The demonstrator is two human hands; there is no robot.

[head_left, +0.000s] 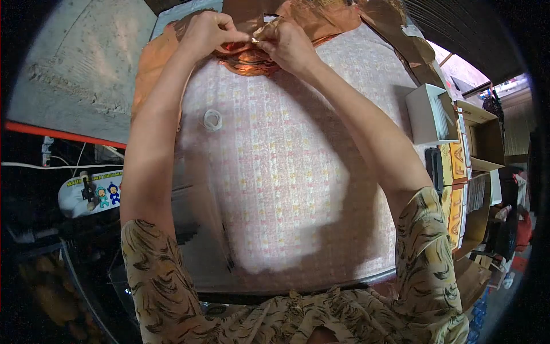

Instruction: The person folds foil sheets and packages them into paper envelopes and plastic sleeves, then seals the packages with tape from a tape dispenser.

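Right hand [291,50] pinches crumpled golden piece [266,30]; left hand [205,37] close, grip unclear. Likely light, soft, tearable; best held at edges.

The pinched piece [255,40] is too small to tell

The garment [298,318] spans the bottom of the frame: loose, creased fabric, pale beige to olive ground, printed with black curved brushstroke marks and faint yellowish-tan patches. Left sleeve [157,275], lower left: same print, hem near the elbow. Right sleeve [429,252], lower right: same print, hem near the elbow, folds along its length. Left hand [207,35] and right hand [291,50], upper centre: bare, as are both forearms [150,143].
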